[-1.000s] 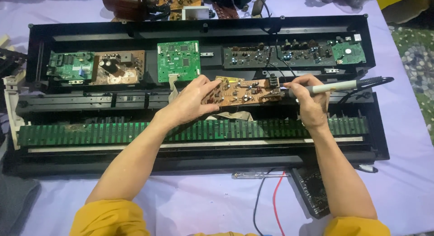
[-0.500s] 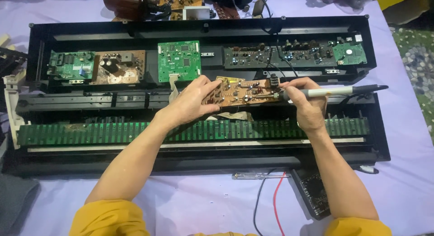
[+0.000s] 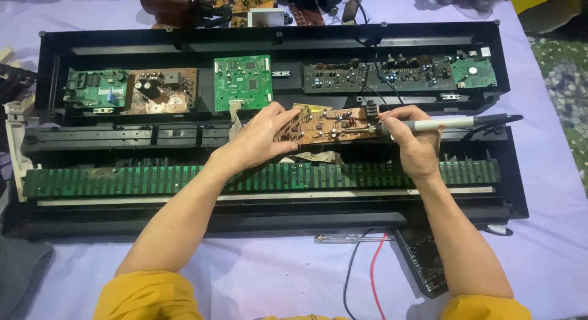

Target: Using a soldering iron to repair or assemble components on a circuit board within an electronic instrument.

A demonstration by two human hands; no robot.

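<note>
1. My left hand [image 3: 260, 139] is closed on the left end of a small brown circuit board [image 3: 324, 125], thumb on the near edge and fingers curled over the far edge. The board is held raised and tilted over the middle of the open keyboard chassis [image 3: 269, 38].

2. My right hand [image 3: 413, 142] is closed in a pen grip around a soldering iron [image 3: 441, 123]. The grey handle runs out to the right, level with the board, and its dark cord end reaches past my knuckles.

3. The iron's tip meets the right-hand part of the brown board, among its components. I cannot tell which joint it touches.

4. Under the board lies a long green key-contact strip [image 3: 122, 180], running the width of the chassis. My wrists cross above it.

5. In the rear bay of the chassis sit a square green board [image 3: 243, 82], a green and brown board [image 3: 131, 90] to the left, and a dark board [image 3: 392, 75] to the right with a small green board [image 3: 473, 72] at its end.

6. On the lilac cloth [image 3: 275, 277] near me: a screwdriver [image 3: 340, 238] just in front of the chassis, black and red leads [image 3: 373, 271], and a dark flat meter [image 3: 425, 262] beside my right forearm.

7. Both sleeves are mustard yellow.
</note>
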